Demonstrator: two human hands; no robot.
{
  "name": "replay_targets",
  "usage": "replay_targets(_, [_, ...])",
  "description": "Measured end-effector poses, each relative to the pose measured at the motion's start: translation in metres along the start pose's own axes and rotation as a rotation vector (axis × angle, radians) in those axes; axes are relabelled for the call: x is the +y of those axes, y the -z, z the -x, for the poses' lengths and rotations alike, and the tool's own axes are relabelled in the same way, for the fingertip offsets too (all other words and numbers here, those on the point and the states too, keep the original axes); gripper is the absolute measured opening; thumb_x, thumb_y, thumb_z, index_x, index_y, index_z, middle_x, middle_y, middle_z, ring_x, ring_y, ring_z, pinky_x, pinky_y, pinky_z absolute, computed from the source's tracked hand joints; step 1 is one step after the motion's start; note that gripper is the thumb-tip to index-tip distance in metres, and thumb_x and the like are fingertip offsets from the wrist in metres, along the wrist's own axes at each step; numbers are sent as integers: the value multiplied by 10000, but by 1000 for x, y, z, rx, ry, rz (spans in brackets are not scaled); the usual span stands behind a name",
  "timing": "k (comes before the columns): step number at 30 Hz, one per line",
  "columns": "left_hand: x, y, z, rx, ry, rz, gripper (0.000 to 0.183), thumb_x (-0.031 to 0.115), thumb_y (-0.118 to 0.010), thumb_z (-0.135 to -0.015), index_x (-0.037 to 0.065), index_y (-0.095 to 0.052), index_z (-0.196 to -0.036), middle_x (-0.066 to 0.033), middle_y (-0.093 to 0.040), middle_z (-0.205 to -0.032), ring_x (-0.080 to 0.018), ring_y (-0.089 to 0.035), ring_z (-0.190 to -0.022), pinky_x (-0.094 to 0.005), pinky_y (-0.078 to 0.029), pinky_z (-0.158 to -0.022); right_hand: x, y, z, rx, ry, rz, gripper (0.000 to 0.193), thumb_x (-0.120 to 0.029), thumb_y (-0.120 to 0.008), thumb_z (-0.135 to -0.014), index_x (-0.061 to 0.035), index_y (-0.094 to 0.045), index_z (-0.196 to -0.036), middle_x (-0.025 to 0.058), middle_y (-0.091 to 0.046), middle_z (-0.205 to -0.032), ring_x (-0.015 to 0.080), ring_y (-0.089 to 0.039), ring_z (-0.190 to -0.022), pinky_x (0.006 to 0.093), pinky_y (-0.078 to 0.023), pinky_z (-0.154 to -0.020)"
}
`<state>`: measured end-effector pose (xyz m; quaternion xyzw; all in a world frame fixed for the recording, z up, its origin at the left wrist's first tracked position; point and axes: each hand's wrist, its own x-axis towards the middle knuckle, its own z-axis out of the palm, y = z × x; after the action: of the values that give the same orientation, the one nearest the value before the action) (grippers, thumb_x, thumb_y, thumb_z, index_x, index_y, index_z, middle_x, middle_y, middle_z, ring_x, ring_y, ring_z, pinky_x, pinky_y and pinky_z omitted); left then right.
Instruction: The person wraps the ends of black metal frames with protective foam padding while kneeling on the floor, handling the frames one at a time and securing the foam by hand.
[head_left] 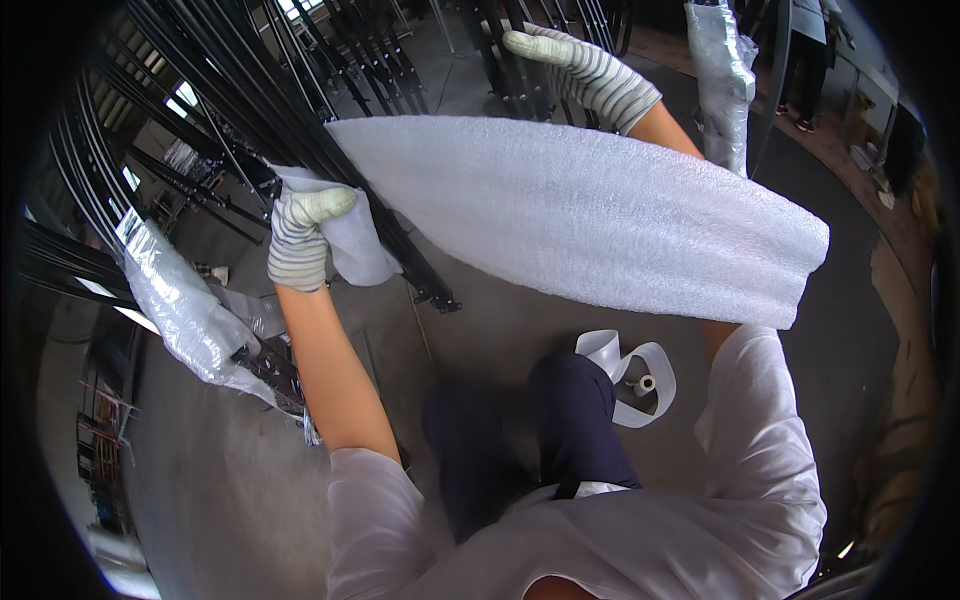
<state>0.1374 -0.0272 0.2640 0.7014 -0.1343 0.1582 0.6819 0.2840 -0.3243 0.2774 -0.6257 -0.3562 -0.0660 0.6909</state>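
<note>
My left hand [305, 235], in a striped knit glove, is closed on the end of a white foam sheet [580, 210], the thumb lying over a folded flap. This end wraps around a bundle of long black metal bars [290, 120]. From the bars the wide sheet stretches right, across my right forearm, and hides part of it. Beyond the sheet's far edge, my right hand [590, 80], gloved alike, reaches toward other black bars [515, 85]. Its thumb is stretched out and most of its fingers are hard to see; I see nothing held in it.
Plastic-wrapped bundles stand at left [195, 310] and far right [722, 80]. A loose white strap or tape roll [630, 385] lies on the floor by my knees. More black bars rise at upper left. Another person's legs [805, 75] show at upper right.
</note>
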Motion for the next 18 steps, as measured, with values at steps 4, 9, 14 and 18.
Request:
replay_targets(4, [0, -3, 0, 20, 23, 5, 437, 39, -745, -530, 11, -623, -949, -70, -634, -854, -203, -603, -738, -312, -504, -703, 24, 1, -16, -289, -20, -209, 480, -294, -733, -685, -62, -599, -1084, 106, -652, -951, 208, -600, -968, 346, -386, -953])
replay_targets(9, [-1, -8, 2, 6, -48, -18, 200, 96, -691, -607, -34, -652, -753, -76, -639, -736, -186, -603, -628, -288, -505, -627, 15, -33, -25, -332, -47, 20, 381, -265, -758, -668, -81, -635, -979, 62, -665, -869, 188, -620, -898, 355, -418, -917])
replay_targets(14, [1, -7, 1, 37, -38, -101, 198, 100, -686, -618, -40, -658, -756, -86, -645, -730, -182, -608, -629, -283, -504, -629, 13, -49, -25, -545, -98, -174, 626, -343, -791, -620, -46, -554, -1118, 135, -612, -1028, 245, -556, -1033, 396, -370, -972])
replay_targets(18, [1, -9, 0, -33, -48, -68, 226, 110, -691, -609, -43, -660, -772, -97, -648, -730, -195, -616, -627, -290, -509, -632, 6, -57, -22, -554, -87, -127, 653, -345, -792, -617, -46, -534, -1137, 144, -593, -1053, 252, -538, -1052, 400, -363, -977])
